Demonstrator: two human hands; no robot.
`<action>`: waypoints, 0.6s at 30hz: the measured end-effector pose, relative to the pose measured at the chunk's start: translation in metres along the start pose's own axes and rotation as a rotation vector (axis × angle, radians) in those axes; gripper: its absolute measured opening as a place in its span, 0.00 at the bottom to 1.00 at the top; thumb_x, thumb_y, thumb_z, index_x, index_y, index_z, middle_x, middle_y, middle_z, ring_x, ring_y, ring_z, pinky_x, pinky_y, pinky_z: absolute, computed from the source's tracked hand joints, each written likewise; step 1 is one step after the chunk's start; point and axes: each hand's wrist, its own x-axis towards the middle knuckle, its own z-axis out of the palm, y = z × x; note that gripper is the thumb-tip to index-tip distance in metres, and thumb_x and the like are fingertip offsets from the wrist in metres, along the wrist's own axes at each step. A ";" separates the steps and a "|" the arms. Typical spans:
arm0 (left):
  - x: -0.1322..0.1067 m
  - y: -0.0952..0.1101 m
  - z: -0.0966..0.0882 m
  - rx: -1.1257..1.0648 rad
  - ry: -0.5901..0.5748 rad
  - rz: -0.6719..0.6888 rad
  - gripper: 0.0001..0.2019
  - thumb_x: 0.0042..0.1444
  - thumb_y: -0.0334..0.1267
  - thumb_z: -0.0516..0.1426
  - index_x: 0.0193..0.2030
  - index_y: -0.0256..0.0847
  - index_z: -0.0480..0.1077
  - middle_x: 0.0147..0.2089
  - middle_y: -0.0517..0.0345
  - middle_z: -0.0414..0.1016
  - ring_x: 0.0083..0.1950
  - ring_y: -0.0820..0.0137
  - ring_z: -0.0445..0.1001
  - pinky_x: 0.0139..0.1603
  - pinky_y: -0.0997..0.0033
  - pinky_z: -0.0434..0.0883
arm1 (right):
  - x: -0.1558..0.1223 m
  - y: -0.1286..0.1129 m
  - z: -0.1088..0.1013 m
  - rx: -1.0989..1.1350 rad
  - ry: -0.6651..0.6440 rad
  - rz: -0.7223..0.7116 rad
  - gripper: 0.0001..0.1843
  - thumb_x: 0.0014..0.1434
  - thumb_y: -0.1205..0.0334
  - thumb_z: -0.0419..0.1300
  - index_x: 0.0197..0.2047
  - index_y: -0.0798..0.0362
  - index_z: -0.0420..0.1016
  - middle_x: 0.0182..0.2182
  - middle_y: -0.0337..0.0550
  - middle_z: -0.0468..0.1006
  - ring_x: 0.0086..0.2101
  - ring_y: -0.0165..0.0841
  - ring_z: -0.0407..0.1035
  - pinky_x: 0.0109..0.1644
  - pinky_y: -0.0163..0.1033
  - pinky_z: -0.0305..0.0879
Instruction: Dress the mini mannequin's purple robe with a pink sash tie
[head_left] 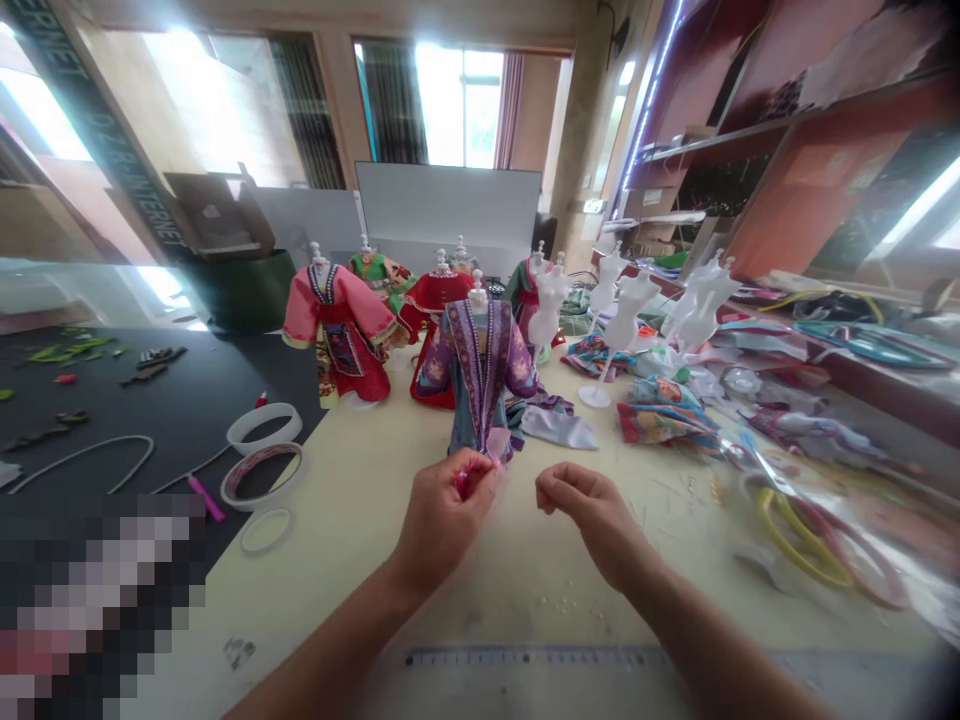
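Purple-and-teal doll robe (480, 375) on white mannequin (477, 292), set toward the surface's (330, 540) near edge for reach: our left hand (439, 515) pinches pink fabric (463, 483); right hand (589, 515) curled closed, empty.

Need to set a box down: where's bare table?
Bare cream tabletop lies below the left hand and right hand, above the ruler, and left of the purple gown. Crowded: right side, with fabric packets and white mannequins.

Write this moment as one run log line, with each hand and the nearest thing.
left hand: pinches small pink item | right hand: fingers closed, nothing visible | nearest: purple doll robe
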 end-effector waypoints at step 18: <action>0.003 -0.009 0.000 0.008 0.076 0.171 0.07 0.51 0.38 0.56 0.28 0.37 0.70 0.22 0.60 0.70 0.23 0.76 0.65 0.26 0.79 0.63 | -0.128 -0.012 0.026 -0.986 -0.241 -0.494 0.08 0.51 0.71 0.53 0.23 0.53 0.67 0.20 0.39 0.71 0.23 0.28 0.64 0.26 0.33 0.59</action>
